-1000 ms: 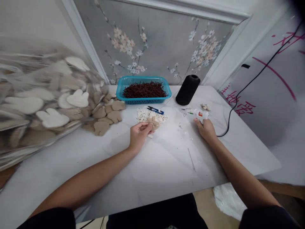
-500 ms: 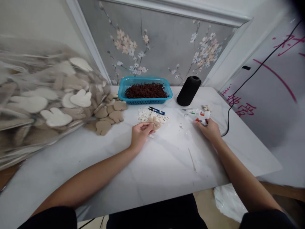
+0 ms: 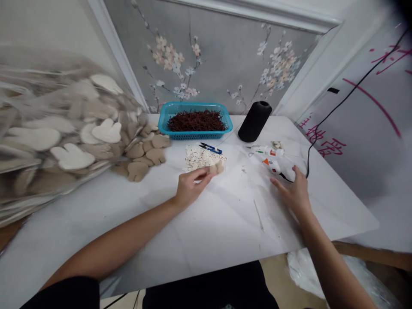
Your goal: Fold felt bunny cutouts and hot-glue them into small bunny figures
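My left hand (image 3: 190, 187) pinches a small tan fabric piece (image 3: 216, 168) at the near edge of a pile of small white speckled bits (image 3: 199, 157) on the white table (image 3: 206, 223). My right hand (image 3: 294, 191) lies with fingers spread just below a white glue gun (image 3: 273, 162), touching or nearly touching its handle; it holds nothing. The gun's black cord (image 3: 310, 146) runs off to the right.
A blue basket of dark brown sticks (image 3: 195, 120) stands at the back, a black thread cone (image 3: 254, 121) to its right, blue snips (image 3: 210, 148) in front. Tan and white cut-out shapes (image 3: 141, 154) spill from a clear bag (image 3: 48, 133) at left. A thin clear stick (image 3: 258, 215) lies near centre.
My right hand let go of the glue gun and drew back toward me and to the right. My left hand shifted slightly with the tan piece.
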Demonstrator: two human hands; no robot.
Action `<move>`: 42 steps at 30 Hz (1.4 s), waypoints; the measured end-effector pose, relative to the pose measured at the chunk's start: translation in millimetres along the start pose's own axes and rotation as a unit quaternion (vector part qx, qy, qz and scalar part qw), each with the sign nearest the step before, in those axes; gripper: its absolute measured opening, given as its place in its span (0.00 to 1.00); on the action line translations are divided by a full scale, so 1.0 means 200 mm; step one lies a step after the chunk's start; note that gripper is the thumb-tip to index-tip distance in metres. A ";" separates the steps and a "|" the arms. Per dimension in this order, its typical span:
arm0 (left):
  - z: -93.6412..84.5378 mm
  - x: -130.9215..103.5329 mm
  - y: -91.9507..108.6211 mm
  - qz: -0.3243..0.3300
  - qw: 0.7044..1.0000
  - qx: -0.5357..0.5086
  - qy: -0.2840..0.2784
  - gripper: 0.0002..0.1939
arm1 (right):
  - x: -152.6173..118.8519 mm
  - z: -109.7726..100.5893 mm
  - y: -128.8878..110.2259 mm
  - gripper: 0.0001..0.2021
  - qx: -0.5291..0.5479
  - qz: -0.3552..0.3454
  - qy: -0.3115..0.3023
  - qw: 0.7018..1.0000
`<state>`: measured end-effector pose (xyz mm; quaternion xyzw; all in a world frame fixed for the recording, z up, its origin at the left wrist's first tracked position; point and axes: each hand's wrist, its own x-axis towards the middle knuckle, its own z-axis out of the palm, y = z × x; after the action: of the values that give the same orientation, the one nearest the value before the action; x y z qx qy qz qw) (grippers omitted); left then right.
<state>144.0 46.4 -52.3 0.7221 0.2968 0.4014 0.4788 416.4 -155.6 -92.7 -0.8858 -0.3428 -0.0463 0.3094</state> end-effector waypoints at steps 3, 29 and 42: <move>-0.07 0.00 0.06 0.161 0.979 0.079 -0.100 0.10 | -0.05 -0.01 -0.01 0.51 0.006 0.025 0.023 0.999; -0.21 0.07 0.10 0.282 0.911 0.159 -0.255 0.15 | -0.01 0.06 0.02 0.61 -0.011 0.069 -0.040 0.997; -0.12 0.00 -0.02 0.264 0.934 0.164 -0.175 0.09 | -0.02 0.06 0.02 0.60 -0.044 0.063 -0.061 0.995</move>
<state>122.4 59.2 -50.0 0.9018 0.0685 0.3263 0.2751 413.4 -153.8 -104.7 -0.9195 -0.3022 0.0125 0.2509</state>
